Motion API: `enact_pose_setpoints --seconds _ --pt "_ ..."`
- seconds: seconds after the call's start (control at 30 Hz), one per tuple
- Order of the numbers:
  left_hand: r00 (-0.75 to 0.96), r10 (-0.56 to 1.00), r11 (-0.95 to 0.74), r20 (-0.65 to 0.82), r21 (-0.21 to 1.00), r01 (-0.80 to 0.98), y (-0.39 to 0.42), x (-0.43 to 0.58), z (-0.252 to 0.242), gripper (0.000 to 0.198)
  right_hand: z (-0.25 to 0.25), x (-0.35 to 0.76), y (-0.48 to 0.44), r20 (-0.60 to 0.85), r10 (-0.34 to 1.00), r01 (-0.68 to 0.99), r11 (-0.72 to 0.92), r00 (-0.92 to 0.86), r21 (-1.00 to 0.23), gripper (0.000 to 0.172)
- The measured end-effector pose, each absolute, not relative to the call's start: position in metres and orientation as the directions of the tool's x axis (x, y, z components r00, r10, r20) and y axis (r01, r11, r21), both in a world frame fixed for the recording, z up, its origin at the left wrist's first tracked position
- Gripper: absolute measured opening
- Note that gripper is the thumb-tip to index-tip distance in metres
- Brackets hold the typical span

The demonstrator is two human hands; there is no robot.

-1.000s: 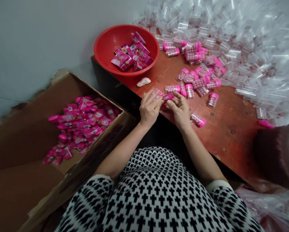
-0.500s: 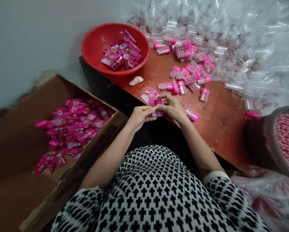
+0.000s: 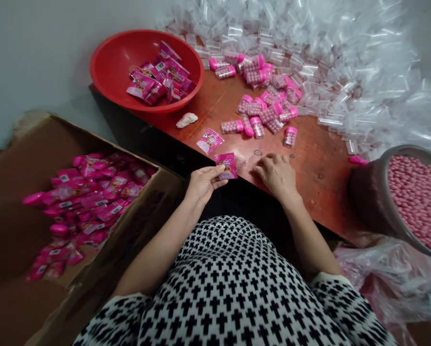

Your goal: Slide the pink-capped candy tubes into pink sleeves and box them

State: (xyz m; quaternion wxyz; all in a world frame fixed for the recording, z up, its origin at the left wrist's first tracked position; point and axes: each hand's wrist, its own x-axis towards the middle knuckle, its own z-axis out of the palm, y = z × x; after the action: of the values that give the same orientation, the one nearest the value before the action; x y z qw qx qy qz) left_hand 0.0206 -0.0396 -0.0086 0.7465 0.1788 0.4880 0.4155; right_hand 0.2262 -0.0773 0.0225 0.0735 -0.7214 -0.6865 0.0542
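The step looks like positioning a pink packet point(image 3: 228, 162), pinched in the left hand point(image 3: 203, 184) at the near edge of the tabletop point(image 3: 319, 168), while the right hand point(image 3: 278, 176) curls nearby, whether gripping anything I can't tell, and the next move likely calls for steadiness.

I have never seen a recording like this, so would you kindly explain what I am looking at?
The view comes from one camera worn on a person's head, looking forward and down; no machine, just two bare hands. The left hand pinches a pink packet. The right hand is at the table; whether it grips anything is hidden. On the table are a second packet, capped bottles, a heap of clear tubes, a red bowl of packets and a bucket of pink balls. Beside it stands an open cardboard box.
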Motion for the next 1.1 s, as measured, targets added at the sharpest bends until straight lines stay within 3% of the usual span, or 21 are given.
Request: enact_pose_setpoints --seconds 0.07,0.13,0.27,0.37,0.5,0.53,0.6,0.67,0.73,0.83,0.97,1.1 --pt "0.173 0.79 0.591 -0.589 0.654 -0.472 -0.038 0.021 -0.006 0.021 0.015 0.234 -0.079 0.07 0.985 0.96 0.171 -0.159 -0.223 0.024" --pt "0.156 0.786 0.588 -0.599 0.643 -0.491 -0.037 0.02 -0.006 0.022 0.008 0.242 -0.082 0.138 0.965 0.93 0.252 -0.222 -0.268 0.02" --pt "0.146 0.789 0.564 -0.597 0.608 -0.559 -0.035 0.022 -0.008 0.018 0.005 0.25 -0.086 0.238 0.971 0.953 0.039 0.036 -0.302 0.027" --pt "0.142 0.777 0.552 -0.613 0.556 -0.622 -0.035 0.027 -0.007 0.013 0.013 0.249 -0.083 0.137 0.966 0.964 -0.19 0.217 -0.189 0.037" --pt "0.129 0.76 0.526 -0.636 0.487 -0.697 -0.034 0.032 -0.002 0.011 0.027 0.253 -0.079 0.004 0.922 0.919 -0.387 0.388 -0.073 0.03" --pt "0.129 0.755 0.52 -0.643 0.468 -0.714 -0.034 0.033 -0.001 0.012 0.03 0.253 -0.079 0.008 0.908 0.902 -0.414 0.418 -0.126 0.028" --pt "0.13 0.742 0.511 -0.658 0.43 -0.744 -0.033 0.034 0.0 0.012 0.031 0.246 -0.082 0.001 0.895 0.816 -0.407 0.447 -0.411 0.026" --pt "0.131 0.734 0.496 -0.666 0.395 -0.773 -0.032 0.036 0.0 0.011 0.029 0.228 -0.088 -0.07 0.914 0.549 -0.299 0.399 -0.781 0.026" --pt "0.13 0.736 0.473 -0.664 0.368 -0.801 -0.032 0.037 0.0 0.009 0.024 0.202 -0.097 -0.15 0.948 0.187 -0.208 0.282 -0.96 0.026" --pt "0.144 0.746 0.452 -0.65 0.337 -0.826 -0.031 0.039 0.001 0.008 0.016 0.165 -0.108 -0.173 0.96 -0.046 -0.167 0.219 -0.985 0.027" --pt "0.155 0.76 0.431 -0.631 0.311 -0.847 -0.033 0.044 0.003 0.007 0.006 0.141 -0.109 -0.183 0.946 -0.101 -0.162 0.266 -0.982 0.03" --pt "0.139 0.825 0.412 -0.548 0.414 -0.812 -0.038 0.048 0.004 0.017 0.002 0.139 -0.105 -0.185 0.945 -0.136 -0.153 0.268 -0.979 0.031"
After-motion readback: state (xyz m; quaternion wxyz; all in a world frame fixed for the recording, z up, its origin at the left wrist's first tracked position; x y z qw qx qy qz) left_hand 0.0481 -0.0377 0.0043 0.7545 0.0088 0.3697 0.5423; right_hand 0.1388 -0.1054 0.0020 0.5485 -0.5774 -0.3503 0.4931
